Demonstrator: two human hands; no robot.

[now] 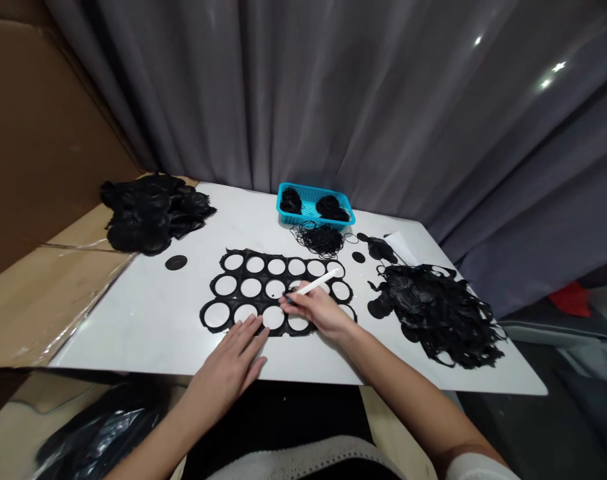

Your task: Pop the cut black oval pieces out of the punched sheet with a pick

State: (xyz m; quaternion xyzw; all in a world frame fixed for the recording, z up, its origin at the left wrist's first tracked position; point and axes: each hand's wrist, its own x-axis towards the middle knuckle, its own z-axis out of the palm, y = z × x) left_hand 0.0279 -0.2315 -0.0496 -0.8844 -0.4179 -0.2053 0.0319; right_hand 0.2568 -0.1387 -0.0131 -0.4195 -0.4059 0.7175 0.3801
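Observation:
On the white table lies a flat black rubber-like sheet [238, 301] with rows of round holes, the tabletop showing through them. My left hand [238, 350] rests flat with fingers stretched out, its fingertips on the sheet's near edge. A white pen-like tool [317, 283] is gripped in my right hand [316, 308], slanting up to the right. Its lower tip is near the middle row of holes, partly hidden by my fingers. A small dark speck [273, 295] shows inside one hole there.
Black moulded sheets [153, 213] are piled at the left, near a loose black disc [176, 263]. At the back stands a blue basket [311, 193] with black bundles; thin black rings [321, 240] lie before it. Black scraps [438, 313] heap at the right. A cardboard box [43, 120] borders the left.

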